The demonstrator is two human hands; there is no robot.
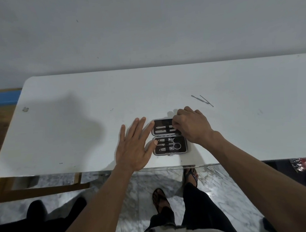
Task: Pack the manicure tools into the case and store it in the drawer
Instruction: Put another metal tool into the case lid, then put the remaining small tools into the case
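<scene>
Nearest the camera are the person's two bare forearms, reaching forward over a marble-patterned floor (130, 206) and sandalled feet (160, 200) toward a white tabletop (76, 133).

The left hand (132, 145) lies palm down on the tabletop with its fingers (139, 125) spread apart and flat, gripping nothing; the index fingertip and thumb tip touch the left edge of the manicure case (168, 136).

The case lies open near the front edge of the tabletop, its two halves one behind the other, dark inside with a pale rim. The near half holds nail clippers (165, 149) and small scissors (176, 145) under an elastic strap. The far half holds slim metal tools (162, 129) lying crosswise under a strap.

The right hand (192, 127) is curled over the right end of the far half, its fingers (176, 122) bunched together at the end of one of the slim tools there; whether they actually pinch it cannot be told.

Two thin metal tools (202, 100) lie loose on the tabletop behind and to the right of the right hand, crossed at one end and well apart from the case.
</scene>
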